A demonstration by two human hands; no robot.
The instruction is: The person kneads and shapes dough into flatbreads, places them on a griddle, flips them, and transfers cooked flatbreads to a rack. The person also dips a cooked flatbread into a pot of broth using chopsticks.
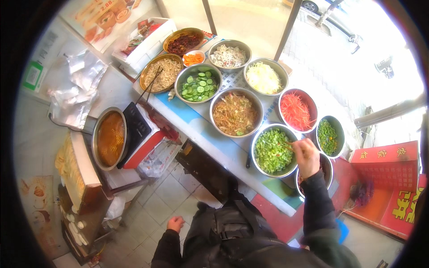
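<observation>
My right hand (306, 157) is closed over the right rim of a steel bowl of chopped green vegetable (273, 150), pinching small reddish-brown bits or a thin brown thing that I cannot make out. Beneath my right wrist a bowl of dark red food (326, 171) is partly hidden. Shredded carrot (296, 110) fills the bowl just beyond, and chopped greens with orange bits (327, 137) lie in the one to its right. Left of the green vegetable stands a bowl of cooked noodles (234, 114). My left hand (175, 223) hangs low beside my body over the floor, fingers curled, with nothing visible in it.
Bowls of sliced cucumber (199, 86), pale shreds (264, 77) and sliced lotus root (228, 56) stand farther back on the table. Chopsticks rest in a brown bowl (161, 72). On the left, a pot of orange-brown broth (109, 137) sits by a black induction cooker (135, 125).
</observation>
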